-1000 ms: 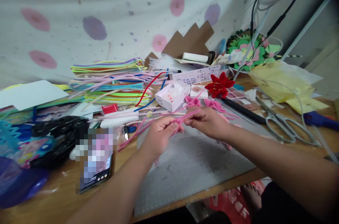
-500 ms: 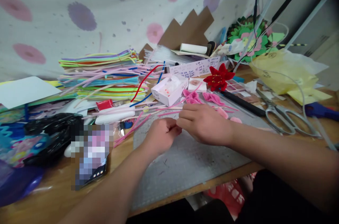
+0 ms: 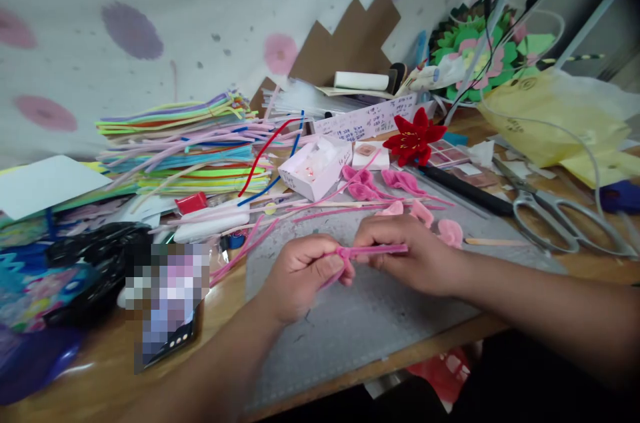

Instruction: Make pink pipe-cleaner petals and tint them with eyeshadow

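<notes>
Pinched between the thumb and fingers of my left hand (image 3: pixel 307 273) is a pink pipe cleaner (image 3: pixel 373 250), bent into a small twisted knot at my fingertips. Its straight end runs rightward across the fingers of my right hand (image 3: pixel 413 253), which are curled against it; the exact contact is partly hidden. Both hands are just above the grey cutting mat (image 3: pixel 320 356). Behind them lie looped pink pipe-cleaner petals (image 3: pixel 360 183), and paler pink curled pieces (image 3: pixel 450 234) are beside my right hand.
A red pipe-cleaner flower (image 3: pixel 414 136) and a small white box (image 3: pixel 317 170) stand further back. Scissors (image 3: pixel 545 216) lie at the right. Bundles of coloured pipe cleaners (image 3: pixel 185 143) are stacked at the left, behind a phone (image 3: pixel 173 306) and a black plastic bag (image 3: pixel 100 250).
My hands, earlier close together with their fingers hiding what they held, have moved slightly apart and show the knotted pink pipe cleaner. The camera view has shifted a little.
</notes>
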Available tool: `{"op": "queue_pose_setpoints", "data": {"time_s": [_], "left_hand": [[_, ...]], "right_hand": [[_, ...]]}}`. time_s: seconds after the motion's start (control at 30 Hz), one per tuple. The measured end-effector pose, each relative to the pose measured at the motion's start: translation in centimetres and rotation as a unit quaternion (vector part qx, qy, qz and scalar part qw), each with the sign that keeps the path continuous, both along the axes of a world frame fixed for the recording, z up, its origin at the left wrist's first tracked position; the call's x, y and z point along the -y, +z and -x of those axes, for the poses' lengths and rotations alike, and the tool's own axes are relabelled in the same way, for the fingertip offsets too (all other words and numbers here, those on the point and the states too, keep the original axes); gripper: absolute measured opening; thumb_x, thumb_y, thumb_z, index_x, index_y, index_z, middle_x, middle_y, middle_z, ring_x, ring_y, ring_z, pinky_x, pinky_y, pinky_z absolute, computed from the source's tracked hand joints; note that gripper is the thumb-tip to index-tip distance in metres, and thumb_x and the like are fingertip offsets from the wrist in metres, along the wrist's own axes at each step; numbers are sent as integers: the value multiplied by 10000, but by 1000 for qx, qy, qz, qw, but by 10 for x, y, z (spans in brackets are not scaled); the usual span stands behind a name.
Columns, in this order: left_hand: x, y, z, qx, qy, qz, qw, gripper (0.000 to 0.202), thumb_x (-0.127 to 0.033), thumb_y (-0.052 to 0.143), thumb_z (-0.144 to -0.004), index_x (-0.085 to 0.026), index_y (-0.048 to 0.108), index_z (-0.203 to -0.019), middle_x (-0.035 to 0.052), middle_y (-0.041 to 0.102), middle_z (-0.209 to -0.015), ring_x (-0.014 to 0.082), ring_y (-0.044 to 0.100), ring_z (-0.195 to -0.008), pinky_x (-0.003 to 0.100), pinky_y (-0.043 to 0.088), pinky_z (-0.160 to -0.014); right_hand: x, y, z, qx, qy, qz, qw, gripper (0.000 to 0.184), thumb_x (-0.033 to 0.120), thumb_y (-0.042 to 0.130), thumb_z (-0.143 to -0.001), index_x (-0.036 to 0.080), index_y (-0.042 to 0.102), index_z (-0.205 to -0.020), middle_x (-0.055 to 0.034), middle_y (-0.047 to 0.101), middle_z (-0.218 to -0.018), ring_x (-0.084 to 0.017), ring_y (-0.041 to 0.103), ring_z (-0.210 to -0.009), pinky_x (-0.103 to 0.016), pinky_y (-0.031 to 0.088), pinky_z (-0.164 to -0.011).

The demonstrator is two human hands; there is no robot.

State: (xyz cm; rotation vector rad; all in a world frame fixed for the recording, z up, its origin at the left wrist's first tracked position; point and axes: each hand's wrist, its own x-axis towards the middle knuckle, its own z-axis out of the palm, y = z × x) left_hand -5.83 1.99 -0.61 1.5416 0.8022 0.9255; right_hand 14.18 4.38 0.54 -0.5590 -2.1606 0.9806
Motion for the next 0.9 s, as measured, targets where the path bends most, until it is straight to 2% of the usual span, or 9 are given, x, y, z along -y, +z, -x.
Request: {"op": "queue_pose_setpoints", "data": {"time_s": [0.17, 0.3, 0.47, 0.57, 0.63, 0.7, 0.8, 0.83, 0.9], "left_hand": [[1, -7, -5, -26, 142, 8, 989, 254, -310, 555, -850, -158, 643, -666, 6, 590, -617, 131, 535, -607, 252, 398, -595], [-2, -8, -6, -70, 181, -2, 981, 255, -303, 543, -838, -157, 626, -647, 4, 583, -608, 134, 514, -612, 256, 388, -596], [-9, -14, -6, -143, 181, -3, 973, 264, -306, 523, -813, -168, 589, -598, -9, 555, -560, 134, 483, -565, 255, 356, -547], [-12, -13, -5, -248, 154, -43, 956, 218, -238, 529, -768, -170, 586, -569, -14, 554, -541, 135, 476, -547, 254, 334, -533], [-12, -8, -5, -297, 91, -58, 949, 217, -203, 525, -752, -172, 581, -545, -19, 544, -515, 128, 461, -519, 250, 325, -520], [-11, -3, -4, -303, 11, -46, 952, 237, -199, 521, -763, -171, 583, -536, -16, 552, -506, 124, 472, -505, 243, 338, -513], [-8, 6, -1, -241, -97, -24, 965, 267, -239, 520, -809, -166, 628, -576, 12, 616, -559, 132, 549, -553, 236, 395, -550], [-7, 8, -1, -213, -119, -24, 969, 276, -260, 521, -824, -163, 647, -598, 24, 635, -584, 136, 571, -575, 237, 412, -571], [-4, 9, 0, -159, -135, -20, 978, 283, -301, 528, -841, -157, 679, -649, 40, 652, -609, 142, 593, -595, 243, 434, -595]], "right_hand": [[14, -8, 20, -11, -132, -74, 988, 159, 137, 528, -869, 154, 583, -721, 10, 580, -654, -96, 520, -611, -204, 371, -577], [19, -16, 30, 35, -215, -177, 960, 171, 130, 498, -864, 148, 562, -706, -2, 572, -639, -114, 498, -601, -231, 348, -563], [11, -7, 26, 193, -190, -443, 855, 268, 95, 407, -882, 142, 595, -697, -51, 569, -648, -173, 449, -623, -309, 281, -558], [6, 1, 23, 238, -146, -496, 822, 304, 91, 385, -902, 148, 592, -687, -49, 556, -630, -179, 433, -626, -326, 279, -575], [4, 5, 21, 263, -108, -470, 836, 264, 99, 414, -890, 145, 592, -701, -50, 569, -647, -180, 446, -642, -327, 296, -588], [2, 7, 17, 274, -80, -386, 877, 185, 97, 478, -847, 139, 594, -709, -50, 587, -672, -175, 472, -664, -313, 316, -593], [1, 9, 9, 217, -47, -157, 962, 112, 65, 548, -770, 142, 601, -708, -19, 604, -678, -138, 517, -659, -260, 356, -591], [1, 9, 7, 181, -39, -64, 981, 108, 65, 553, -762, 145, 597, -704, -3, 601, -666, -122, 525, -638, -239, 367, -579], [2, 5, 4, 104, -23, 106, 989, 86, 101, 556, -772, 149, 579, -705, 18, 591, -644, -98, 527, -594, -210, 383, -552]]}}
